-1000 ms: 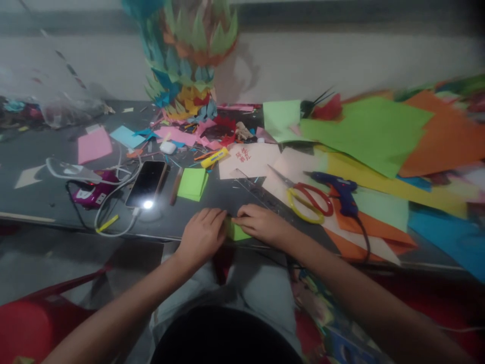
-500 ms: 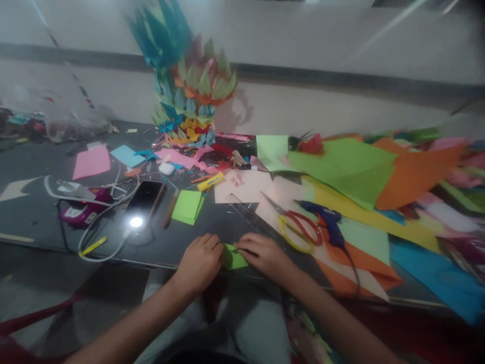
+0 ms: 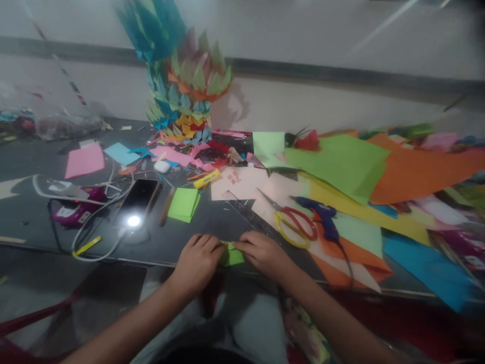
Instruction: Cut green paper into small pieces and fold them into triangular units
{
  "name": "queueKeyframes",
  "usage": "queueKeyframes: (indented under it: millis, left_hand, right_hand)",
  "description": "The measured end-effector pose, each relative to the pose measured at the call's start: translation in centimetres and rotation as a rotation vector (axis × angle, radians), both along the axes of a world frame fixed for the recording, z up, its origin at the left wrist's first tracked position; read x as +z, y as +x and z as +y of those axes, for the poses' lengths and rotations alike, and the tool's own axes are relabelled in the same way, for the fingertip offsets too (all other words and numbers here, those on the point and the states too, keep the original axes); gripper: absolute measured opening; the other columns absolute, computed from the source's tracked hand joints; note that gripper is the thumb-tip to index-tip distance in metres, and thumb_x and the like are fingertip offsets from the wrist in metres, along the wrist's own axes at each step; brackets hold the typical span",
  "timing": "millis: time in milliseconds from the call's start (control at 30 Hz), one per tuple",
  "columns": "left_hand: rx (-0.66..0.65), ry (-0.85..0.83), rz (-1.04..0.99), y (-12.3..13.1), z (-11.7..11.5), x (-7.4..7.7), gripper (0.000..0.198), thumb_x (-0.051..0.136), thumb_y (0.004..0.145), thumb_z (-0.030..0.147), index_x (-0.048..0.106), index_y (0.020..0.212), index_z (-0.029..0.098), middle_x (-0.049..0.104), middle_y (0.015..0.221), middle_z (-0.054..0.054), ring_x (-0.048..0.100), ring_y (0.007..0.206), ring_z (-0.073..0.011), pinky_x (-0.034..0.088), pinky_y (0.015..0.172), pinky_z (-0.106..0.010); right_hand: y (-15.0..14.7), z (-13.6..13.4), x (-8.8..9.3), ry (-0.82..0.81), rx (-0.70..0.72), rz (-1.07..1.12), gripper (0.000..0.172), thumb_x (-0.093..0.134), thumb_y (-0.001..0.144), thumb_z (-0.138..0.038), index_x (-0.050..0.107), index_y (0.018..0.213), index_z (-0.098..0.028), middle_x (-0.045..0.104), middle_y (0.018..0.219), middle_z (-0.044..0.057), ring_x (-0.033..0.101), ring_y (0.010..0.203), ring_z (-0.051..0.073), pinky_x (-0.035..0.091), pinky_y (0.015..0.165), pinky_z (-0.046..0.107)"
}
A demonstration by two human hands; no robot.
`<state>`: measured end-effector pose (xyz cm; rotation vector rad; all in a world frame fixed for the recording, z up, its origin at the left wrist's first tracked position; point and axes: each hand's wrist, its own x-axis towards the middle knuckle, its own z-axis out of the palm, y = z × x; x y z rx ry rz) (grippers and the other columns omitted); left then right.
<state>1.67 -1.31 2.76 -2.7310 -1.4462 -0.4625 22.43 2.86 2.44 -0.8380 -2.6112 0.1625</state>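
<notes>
At the near edge of the dark table (image 3: 34, 222), both my hands press on a small folded piece of green paper (image 3: 233, 257). My left hand (image 3: 199, 260) covers its left side with the fingers bent over it. My right hand (image 3: 261, 253) pinches its right side, fingertips on the top fold. Only a small strip of the green paper shows between the hands.
A stack of green squares (image 3: 184, 205) lies just beyond my hands, beside a phone (image 3: 138, 199) with cables. Red-and-yellow scissors (image 3: 293, 225), a blue glue gun (image 3: 322, 217) and a clear ruler (image 3: 246, 215) lie right of centre. Large coloured sheets (image 3: 341, 162) cover the right side. A tall modular paper sculpture (image 3: 182, 86) stands at the back.
My hands have stayed on the green paper with only small finger shifts. The view tilted upward a second ago, then shifted slightly, so the table sits lower in frame.
</notes>
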Motion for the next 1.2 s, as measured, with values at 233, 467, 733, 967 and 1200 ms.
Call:
queueKeyframes:
  millis: [233,467,733,967,1200]
  left_hand:
    - [-0.025,0.036,-0.017,-0.1,0.1,0.1,0.021,0.05,0.082,0.008,0.062,0.097,0.017,0.063,0.094,-0.005,0.053,0.092,-0.0212,0.039,0.075,-0.034]
    - [-0.059,0.046,-0.087,-0.8,0.0,-0.2,0.027,0.049,0.081,0.008,0.063,0.102,0.017,0.067,0.104,-0.005,0.057,0.093,-0.0206,0.039,0.083,-0.036]
    - [0.008,-0.209,-0.276,-2.2,0.1,-0.1,0.033,0.048,0.083,0.013,0.059,0.111,0.024,0.065,0.114,-0.001,0.056,0.104,-0.0203,0.04,0.09,-0.04]
    - [-0.029,-0.234,-0.24,-1.9,-0.3,0.4,0.04,0.044,0.084,0.007,0.051,0.122,0.02,0.061,0.118,-0.006,0.054,0.104,-0.021,0.047,0.085,-0.04]
    - [0.01,-0.092,-0.171,0.3,-0.1,0.1,0.019,0.045,0.09,0.016,0.062,0.098,0.015,0.063,0.099,-0.008,0.055,0.091,-0.0201,0.049,0.079,-0.035]
  right_hand:
    - [-0.2,0.4,1.1,-0.009,0.01,-0.176,0.019,0.052,0.086,-0.017,0.068,0.096,-0.021,0.061,0.078,0.004,0.051,0.07,0.015,0.034,0.063,0.027]
    - [-0.1,-1.2,1.2,-0.076,-0.161,-0.177,0.021,0.055,0.083,-0.022,0.069,0.098,-0.024,0.067,0.063,0.0,0.058,0.059,0.012,0.029,0.062,0.028]
    - [0.4,-1.2,0.3,-0.196,-0.24,0.048,0.015,0.058,0.083,-0.025,0.072,0.08,-0.023,0.073,0.074,-0.001,0.065,0.067,0.012,0.034,0.061,0.026]
    - [0.2,-1.1,0.0,-0.23,-0.43,0.294,0.027,0.057,0.083,-0.04,0.068,0.096,-0.019,0.06,0.064,0.001,0.056,0.059,0.013,0.042,0.056,0.024]
    - [-0.1,-2.4,0.6,-0.071,-0.112,0.226,0.032,0.063,0.078,-0.039,0.064,0.104,-0.02,0.064,0.096,0.008,0.057,0.092,0.02,0.046,0.081,0.034]
